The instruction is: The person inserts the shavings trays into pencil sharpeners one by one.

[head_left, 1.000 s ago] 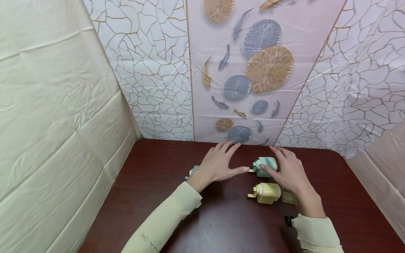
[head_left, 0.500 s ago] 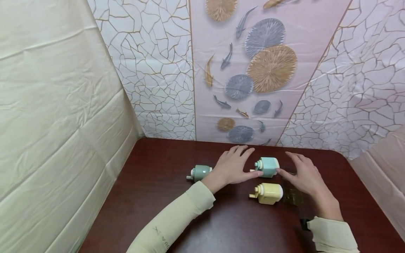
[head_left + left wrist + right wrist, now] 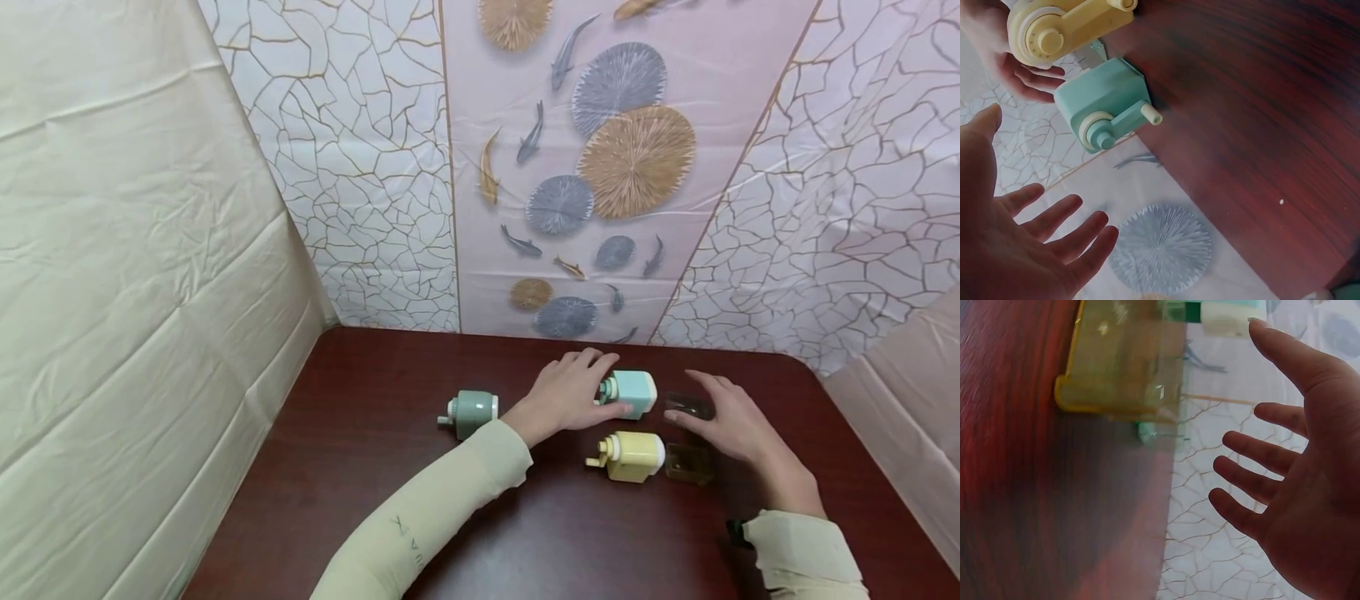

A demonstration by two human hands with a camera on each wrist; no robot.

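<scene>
- Left hand [image 3: 572,398], right hand [image 3: 733,421]: fingers spread, gripping nothing.
- Mint sharpener [image 3: 637,390] between hands: long axis left-right, crank [image 3: 1130,119] toward left.
- Yellow sharpener [image 3: 636,456] parallel, nearside.

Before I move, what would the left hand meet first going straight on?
Most likely the mint-green crank pencil sharpener, which shows between thumb and fingers of the left hand in the head view, though the gap is hard to judge.

Sharpeners [image 3: 634,456], trays [image 3: 687,463] on dark-red table [image 3: 570,533]
</scene>
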